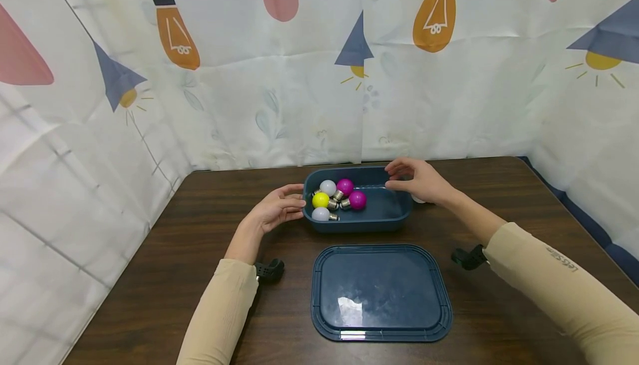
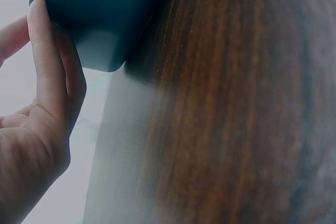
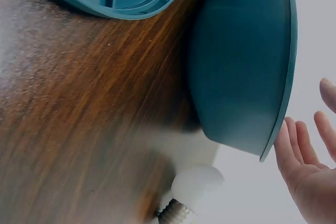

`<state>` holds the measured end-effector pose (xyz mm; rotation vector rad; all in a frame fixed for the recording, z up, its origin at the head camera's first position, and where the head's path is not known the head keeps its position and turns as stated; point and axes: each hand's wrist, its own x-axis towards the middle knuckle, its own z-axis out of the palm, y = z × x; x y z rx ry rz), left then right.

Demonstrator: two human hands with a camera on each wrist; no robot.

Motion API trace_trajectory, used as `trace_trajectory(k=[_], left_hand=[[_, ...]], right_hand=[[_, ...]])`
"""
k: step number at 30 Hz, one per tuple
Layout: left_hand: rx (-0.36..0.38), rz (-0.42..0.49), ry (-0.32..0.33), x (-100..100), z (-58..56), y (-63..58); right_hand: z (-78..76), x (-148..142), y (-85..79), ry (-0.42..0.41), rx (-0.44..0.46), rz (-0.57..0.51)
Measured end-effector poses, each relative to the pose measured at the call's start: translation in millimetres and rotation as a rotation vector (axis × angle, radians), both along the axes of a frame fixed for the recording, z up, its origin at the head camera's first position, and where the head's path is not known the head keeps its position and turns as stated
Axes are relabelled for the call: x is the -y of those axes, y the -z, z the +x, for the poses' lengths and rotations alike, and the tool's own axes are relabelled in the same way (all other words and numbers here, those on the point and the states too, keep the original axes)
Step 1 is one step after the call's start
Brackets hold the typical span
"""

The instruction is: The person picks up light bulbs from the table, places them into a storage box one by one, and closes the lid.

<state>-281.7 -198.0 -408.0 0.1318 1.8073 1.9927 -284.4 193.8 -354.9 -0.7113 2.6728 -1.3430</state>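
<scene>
A dark blue-green plastic bin (image 1: pixel 381 223) stands at the back of the table. Several light bulbs lie in its left half: a yellow bulb (image 1: pixel 320 199), two white bulbs, one being the front white bulb (image 1: pixel 320 213), and two magenta bulbs, one being the right magenta bulb (image 1: pixel 357 199). My left hand (image 1: pixel 277 208) touches the bin's left end with nearly straight fingers. Over the right end, my right hand (image 1: pixel 419 181) has its fingers apart and nothing visible between them. Another white bulb (image 3: pixel 197 186) lies on the table beside the bin, mostly hidden beneath that hand in the head view.
In front of the bin, a dark blue lid (image 1: pixel 381 293) lies flat on the brown wooden table (image 1: pixel 165 276). A white curtain (image 1: pixel 309 104) printed with lamps and bulbs hangs along the table's back edge and left side.
</scene>
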Motion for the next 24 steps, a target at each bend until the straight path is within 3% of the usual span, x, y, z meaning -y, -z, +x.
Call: trace_trajectory(k=[24], left_hand=[[0.003, -0.01, 0.001, -0.1, 0.7, -1.5]], right_hand=[[11.6, -44.4, 6.7, 0.105, -0.002, -0.02]])
